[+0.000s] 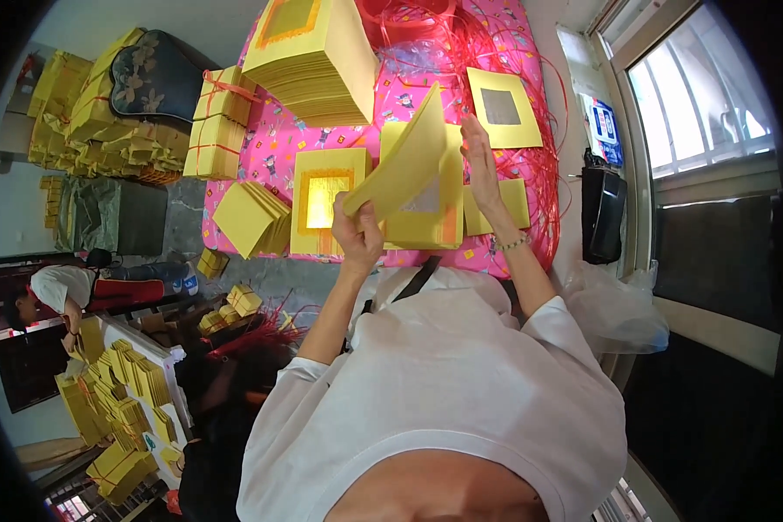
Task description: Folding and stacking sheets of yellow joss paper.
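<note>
One yellow sheaf (404, 170), long axis away and rightward, clasped in left fingers (369, 219), right fingers (476, 143) released

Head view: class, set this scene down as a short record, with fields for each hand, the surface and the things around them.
Left hand: closed on the lower end of a bent yellow paper piece
Right hand: open, fingers extended, right of that piece; contact unclear
Surface: pink patterned cloth
Beyond left hand: tall yellow paper stack
Left of left hand: yellow rectangle with shiny gold panel
Beyond right hand: yellow rectangle with grey panel
Cloth's right side: thin red strips
</note>
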